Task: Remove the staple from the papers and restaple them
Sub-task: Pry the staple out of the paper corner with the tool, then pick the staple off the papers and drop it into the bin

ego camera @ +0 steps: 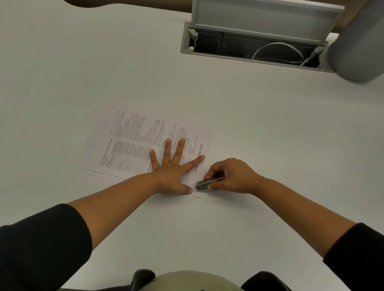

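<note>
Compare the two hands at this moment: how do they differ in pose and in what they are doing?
The left hand lies flat on the papers with fingers spread and straight; the right hand is curled, pinching a small grey stapler. The left hand rests well onto the printed sheet; the right hand sits at the sheet's near right corner, mostly over the white table. Both arms wear dark sleeves pushed up the forearm.

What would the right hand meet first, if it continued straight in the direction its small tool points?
Probably the thumb of the left hand, which presses the papers flat; the stapler in the right hand points there.
</note>
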The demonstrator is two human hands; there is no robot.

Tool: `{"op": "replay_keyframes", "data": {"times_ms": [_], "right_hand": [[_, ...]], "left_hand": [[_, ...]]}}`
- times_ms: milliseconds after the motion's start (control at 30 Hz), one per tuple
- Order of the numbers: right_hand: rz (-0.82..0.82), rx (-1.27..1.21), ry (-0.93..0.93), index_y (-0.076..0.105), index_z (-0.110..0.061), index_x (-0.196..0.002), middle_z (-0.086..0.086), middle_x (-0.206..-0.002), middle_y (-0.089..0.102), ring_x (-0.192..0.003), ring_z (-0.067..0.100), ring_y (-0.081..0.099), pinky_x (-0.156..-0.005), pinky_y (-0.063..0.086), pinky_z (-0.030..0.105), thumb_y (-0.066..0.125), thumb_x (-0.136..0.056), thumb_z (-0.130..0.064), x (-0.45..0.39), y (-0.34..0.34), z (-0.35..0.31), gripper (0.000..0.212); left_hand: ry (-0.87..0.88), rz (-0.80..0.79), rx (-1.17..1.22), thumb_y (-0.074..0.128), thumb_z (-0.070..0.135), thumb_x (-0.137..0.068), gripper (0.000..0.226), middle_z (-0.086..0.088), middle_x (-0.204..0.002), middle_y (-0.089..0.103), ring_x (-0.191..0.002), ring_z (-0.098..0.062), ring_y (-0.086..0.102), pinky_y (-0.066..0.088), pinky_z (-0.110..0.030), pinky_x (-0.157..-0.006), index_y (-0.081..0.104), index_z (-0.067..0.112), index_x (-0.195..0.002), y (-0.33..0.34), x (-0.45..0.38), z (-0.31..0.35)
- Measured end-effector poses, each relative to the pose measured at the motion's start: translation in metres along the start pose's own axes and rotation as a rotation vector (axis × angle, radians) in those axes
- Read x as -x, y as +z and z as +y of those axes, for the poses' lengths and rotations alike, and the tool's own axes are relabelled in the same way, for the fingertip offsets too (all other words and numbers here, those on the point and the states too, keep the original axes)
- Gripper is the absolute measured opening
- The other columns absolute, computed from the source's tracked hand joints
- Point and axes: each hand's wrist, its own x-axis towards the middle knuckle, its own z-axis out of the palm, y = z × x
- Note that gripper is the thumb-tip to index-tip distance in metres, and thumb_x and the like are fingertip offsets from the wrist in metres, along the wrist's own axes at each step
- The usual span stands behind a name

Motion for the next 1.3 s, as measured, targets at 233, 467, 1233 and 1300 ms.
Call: {"op": "replay_keyframes", "data": {"times_ms": [233, 467, 1233, 1300], "right_hand": [[0.014, 0.007, -0.01, 0.07, -0.032, -0.092, -0.019, -0.081, 0.063, -0.07, -0.002, 0.055, -0.063, 0.039, 0.015, 0.074, -0.073, -0.033, -0.004, 0.003, -0.004, 0.019], [0.093, -0.376, 0.042, 0.071, -0.018, -0.087, -0.002, -0.082, 0.07, -0.074, 0.014, 0.059, -0.069, 0.046, 0.027, 0.075, -0.075, -0.022, -0.005, 0.001, -0.005, 0.014], [0.871, 0.169, 0.322, 0.061, -0.019, -0.114, 0.001, -0.114, 0.062, -0.111, 0.026, 0.05, -0.082, 0.037, 0.034, 0.063, -0.082, -0.021, 0.039, 0.035, 0.031, 0.032], [0.953, 0.246, 0.25, 0.062, -0.015, -0.114, 0.006, -0.116, 0.061, -0.113, 0.032, 0.05, -0.088, 0.038, 0.04, 0.069, -0.076, -0.017, 0.043, 0.035, 0.015, 0.038]], "left_hand": [[0.002, 0.005, -0.019, 0.058, 0.063, -0.075, 0.1, 0.006, -0.122, -0.06, -0.101, -0.024, -0.062, -0.026, -0.065, -0.094, -0.038, 0.065, -0.106, 0.0, 0.002, 0.001], [0.005, -0.002, -0.008, 0.059, 0.056, -0.078, 0.098, 0.008, -0.118, -0.062, -0.103, -0.025, -0.062, -0.029, -0.063, -0.093, -0.032, 0.062, -0.115, -0.002, 0.003, 0.002], [-0.146, 0.239, 0.308, 0.062, 0.055, -0.076, 0.1, 0.001, -0.15, -0.035, -0.133, -0.029, -0.039, -0.019, -0.063, -0.103, -0.011, 0.041, -0.144, 0.012, 0.005, 0.015], [-0.139, 0.331, 0.334, 0.061, 0.054, -0.078, 0.095, 0.001, -0.154, -0.026, -0.137, -0.026, -0.032, -0.018, -0.06, -0.105, -0.001, 0.036, -0.147, 0.017, 0.009, 0.014]]}}
